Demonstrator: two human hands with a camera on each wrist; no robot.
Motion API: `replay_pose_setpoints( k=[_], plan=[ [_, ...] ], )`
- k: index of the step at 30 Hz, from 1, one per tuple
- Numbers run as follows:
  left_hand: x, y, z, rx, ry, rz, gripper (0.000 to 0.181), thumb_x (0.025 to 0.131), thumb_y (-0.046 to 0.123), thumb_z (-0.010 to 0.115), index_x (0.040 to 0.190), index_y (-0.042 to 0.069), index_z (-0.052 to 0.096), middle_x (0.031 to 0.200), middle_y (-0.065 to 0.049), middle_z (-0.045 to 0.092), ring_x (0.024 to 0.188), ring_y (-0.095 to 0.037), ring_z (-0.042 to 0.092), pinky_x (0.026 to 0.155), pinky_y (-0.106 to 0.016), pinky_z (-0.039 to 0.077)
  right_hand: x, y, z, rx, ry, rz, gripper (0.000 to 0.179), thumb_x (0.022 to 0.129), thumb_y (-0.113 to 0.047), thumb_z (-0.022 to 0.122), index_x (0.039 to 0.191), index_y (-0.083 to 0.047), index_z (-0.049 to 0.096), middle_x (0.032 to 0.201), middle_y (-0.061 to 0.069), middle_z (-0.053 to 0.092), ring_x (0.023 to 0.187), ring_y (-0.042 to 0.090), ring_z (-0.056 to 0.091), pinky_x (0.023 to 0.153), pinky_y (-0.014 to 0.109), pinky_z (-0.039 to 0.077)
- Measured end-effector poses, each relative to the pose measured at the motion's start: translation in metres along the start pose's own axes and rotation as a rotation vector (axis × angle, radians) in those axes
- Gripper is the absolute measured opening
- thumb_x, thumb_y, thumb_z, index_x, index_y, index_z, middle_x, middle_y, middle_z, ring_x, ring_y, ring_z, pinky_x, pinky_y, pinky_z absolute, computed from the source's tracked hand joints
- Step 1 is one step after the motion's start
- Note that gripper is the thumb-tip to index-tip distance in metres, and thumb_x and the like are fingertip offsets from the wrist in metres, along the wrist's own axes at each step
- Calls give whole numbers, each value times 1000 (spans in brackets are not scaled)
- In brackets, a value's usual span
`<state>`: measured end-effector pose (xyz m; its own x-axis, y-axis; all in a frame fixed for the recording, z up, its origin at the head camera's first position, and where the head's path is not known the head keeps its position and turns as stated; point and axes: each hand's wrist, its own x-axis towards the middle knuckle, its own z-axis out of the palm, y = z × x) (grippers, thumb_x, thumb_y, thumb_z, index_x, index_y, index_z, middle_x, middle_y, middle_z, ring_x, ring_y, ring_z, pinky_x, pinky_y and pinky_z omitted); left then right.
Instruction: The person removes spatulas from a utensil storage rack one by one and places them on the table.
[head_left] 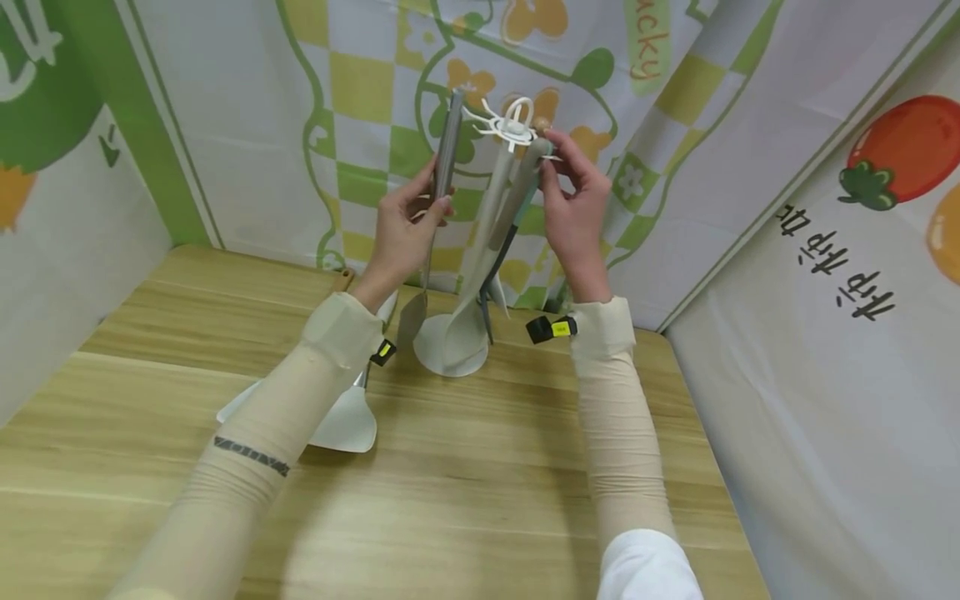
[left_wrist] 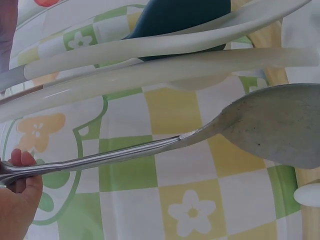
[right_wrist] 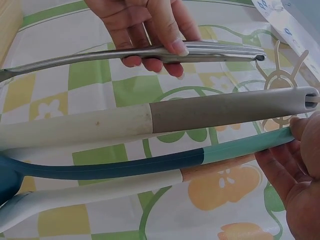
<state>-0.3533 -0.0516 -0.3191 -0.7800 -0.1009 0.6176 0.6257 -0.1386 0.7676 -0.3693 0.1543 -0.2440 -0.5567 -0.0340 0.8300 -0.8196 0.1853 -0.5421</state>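
A white utensil stand (head_left: 426, 354) with a ring of hooks (head_left: 513, 125) at its top stands at the back of the table. My left hand (head_left: 401, 225) holds a metal spatula (left_wrist: 270, 125) by its ribbed handle, left of the stand, with the blade hanging down. At the hooks, my right hand (head_left: 577, 208) pinches the top of the mint-green handle of a dark blue utensil (right_wrist: 120, 171). Beside it hangs a white utensil with a grey handle (right_wrist: 200, 112). Behind the blue one shows another white utensil with a brown handle (right_wrist: 215, 169).
A white spatula (head_left: 348, 423) lies on the wooden table (head_left: 450, 500), partly under my left forearm. Another white utensil edge (head_left: 238, 402) and a wooden handle end (head_left: 343, 280) show around that arm. A patterned curtain (head_left: 360, 92) hangs close behind the stand.
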Motion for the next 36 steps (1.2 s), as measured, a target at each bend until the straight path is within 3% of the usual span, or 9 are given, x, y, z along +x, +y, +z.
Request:
replay_pose_setpoints(
  k=[5,12,17,26,36],
  plan=[
    [-4,-1,-4,-29,29,0,54,97,-5,63,148,8,50,115,-30,64,85,-13,68,75,-24,61,-2,0,-1,7,-18,-16,27,97,8,60,124,10,66,119,21,71,87,11,69,72,25,64],
    [-6,2,-9,-29,70,26,53,95,-6,66,145,6,53,108,-15,67,84,-12,69,72,-22,61,-2,-1,0,14,-26,-25,27,98,7,60,123,9,67,120,20,71,89,12,70,75,26,64],
    [-8,6,-11,-46,77,21,52,95,-5,66,144,6,55,107,-13,67,84,-19,69,71,-21,60,-2,-1,0,15,-18,-22,27,97,8,59,123,9,67,120,21,71,88,12,70,75,26,64],
    [-10,6,-16,-39,88,24,51,95,-4,67,143,8,57,105,-9,67,81,-10,68,69,-19,59,-1,-2,-2,-16,-17,-23,28,98,7,59,124,7,67,118,21,72,88,11,70,74,25,63],
    [-13,14,-22,-52,111,-11,51,92,-6,70,140,9,60,103,-8,68,80,-15,69,67,-20,60,-2,-2,-1,-19,-12,-26,28,97,7,60,124,7,67,119,20,72,88,11,70,74,25,63]
  ],
)
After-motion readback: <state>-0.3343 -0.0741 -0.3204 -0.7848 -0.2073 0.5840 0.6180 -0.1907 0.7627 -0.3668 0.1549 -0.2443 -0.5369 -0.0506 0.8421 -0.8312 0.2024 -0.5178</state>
